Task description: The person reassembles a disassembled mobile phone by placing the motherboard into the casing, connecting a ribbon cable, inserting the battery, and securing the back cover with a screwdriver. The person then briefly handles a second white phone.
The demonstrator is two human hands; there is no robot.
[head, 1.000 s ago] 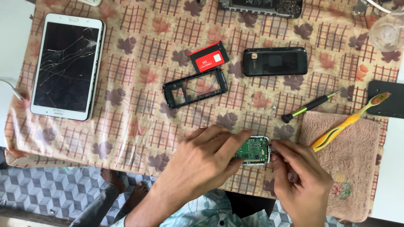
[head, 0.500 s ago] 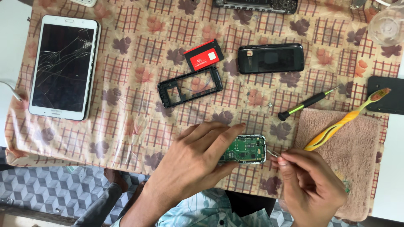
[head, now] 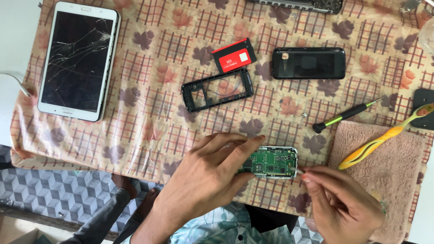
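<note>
A glossy plastic sheet is seen over the bench. Cracked glass is shown on the tablet, upper left. A matt green circuit board and rough pink cloth are seen lower right.

The person's bare left hand and bare right hand wear no rings or gloves, both forearms are uncovered, and a light shirt with a teal leaf print shows below them.

Leaf-patterned tablecloth; cube-patterned floor
</note>
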